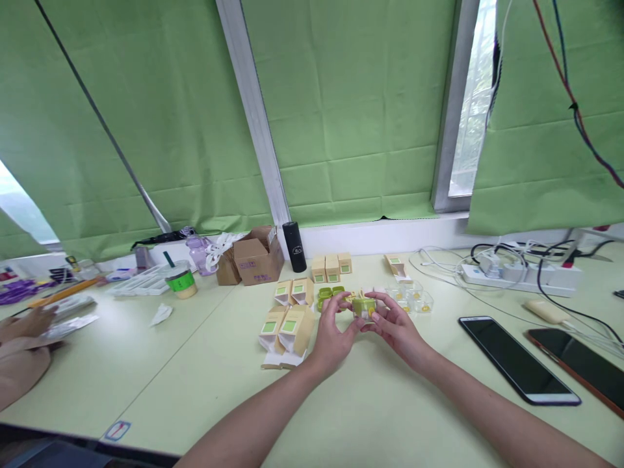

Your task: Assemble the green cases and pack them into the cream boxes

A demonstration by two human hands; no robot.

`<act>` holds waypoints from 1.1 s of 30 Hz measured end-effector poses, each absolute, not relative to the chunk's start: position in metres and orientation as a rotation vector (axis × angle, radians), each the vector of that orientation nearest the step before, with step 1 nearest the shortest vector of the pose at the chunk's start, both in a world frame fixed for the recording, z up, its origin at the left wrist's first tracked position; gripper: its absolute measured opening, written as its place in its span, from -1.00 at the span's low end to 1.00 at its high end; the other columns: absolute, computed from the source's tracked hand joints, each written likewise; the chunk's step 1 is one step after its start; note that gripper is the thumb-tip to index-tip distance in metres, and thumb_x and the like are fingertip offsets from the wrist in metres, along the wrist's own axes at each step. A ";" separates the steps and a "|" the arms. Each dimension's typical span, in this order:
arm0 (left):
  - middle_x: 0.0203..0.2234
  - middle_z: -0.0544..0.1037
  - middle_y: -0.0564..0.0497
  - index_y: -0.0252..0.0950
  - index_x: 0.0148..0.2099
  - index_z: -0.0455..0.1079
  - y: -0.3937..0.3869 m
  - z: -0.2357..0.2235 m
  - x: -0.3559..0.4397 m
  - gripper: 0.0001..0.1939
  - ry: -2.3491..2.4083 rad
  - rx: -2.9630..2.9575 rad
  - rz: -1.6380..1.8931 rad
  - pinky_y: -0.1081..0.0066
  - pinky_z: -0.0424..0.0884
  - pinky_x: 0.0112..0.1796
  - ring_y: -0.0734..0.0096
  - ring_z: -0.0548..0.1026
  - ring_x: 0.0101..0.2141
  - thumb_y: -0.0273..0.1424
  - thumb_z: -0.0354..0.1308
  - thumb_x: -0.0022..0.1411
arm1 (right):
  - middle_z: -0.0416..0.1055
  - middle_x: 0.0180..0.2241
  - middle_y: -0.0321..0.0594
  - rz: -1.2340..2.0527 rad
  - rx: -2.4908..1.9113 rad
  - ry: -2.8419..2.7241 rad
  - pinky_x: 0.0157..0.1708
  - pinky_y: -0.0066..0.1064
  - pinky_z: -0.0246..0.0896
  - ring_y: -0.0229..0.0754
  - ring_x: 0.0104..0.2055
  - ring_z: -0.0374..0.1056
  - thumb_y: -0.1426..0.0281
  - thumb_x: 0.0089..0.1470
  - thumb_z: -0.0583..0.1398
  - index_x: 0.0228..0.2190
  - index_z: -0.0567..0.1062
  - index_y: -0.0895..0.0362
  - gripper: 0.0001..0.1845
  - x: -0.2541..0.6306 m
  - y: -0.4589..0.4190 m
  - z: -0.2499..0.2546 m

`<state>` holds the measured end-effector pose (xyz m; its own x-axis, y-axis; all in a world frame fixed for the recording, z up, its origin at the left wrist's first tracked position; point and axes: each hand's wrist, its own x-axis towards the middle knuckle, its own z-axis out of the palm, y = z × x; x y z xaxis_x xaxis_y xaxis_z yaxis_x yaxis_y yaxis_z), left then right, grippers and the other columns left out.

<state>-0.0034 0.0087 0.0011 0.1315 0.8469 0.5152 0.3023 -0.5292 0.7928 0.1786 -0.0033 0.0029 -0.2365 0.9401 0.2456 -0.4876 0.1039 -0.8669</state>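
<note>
Both my hands grip one small clear container with a green lid (363, 305) a little above the table. My left hand (336, 328) pinches its left side, and my right hand (396, 325) closes on its right side. Something yellow shows at the lid's top; its kind is too small to tell. Just behind my left fingers lie several green lids (325, 296). Beyond my right hand sit several clear containers (414, 299) with yellow marks. To the left of my left hand stand small open cardboard boxes (287, 328) with green labels.
Closed little boxes (331, 268), a black bottle (294, 247) and a brown carton (258, 257) stand at the back. At right are two phones (519, 357) and a power strip (521, 276) with cables. A drink cup (180, 281) and another person's hand (26, 325) are at left.
</note>
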 end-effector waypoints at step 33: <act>0.05 0.38 -0.18 -0.22 0.24 0.35 0.013 -0.001 -0.005 -0.42 1.104 1.893 1.258 0.01 0.33 0.21 0.08 0.44 0.12 -0.10 0.31 0.27 | 0.56 -0.14 -0.17 1.244 -0.757 -1.054 -0.06 -0.09 0.38 0.00 -0.09 0.46 0.21 -0.20 0.54 0.02 0.40 -0.04 -0.24 0.178 0.004 -0.008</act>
<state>-0.0047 0.0126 -0.0013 0.2030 0.8818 0.4258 0.3075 -0.4703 0.8272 0.1780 0.0040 -0.0078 -0.0074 0.9767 0.2143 -0.3716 0.1963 -0.9074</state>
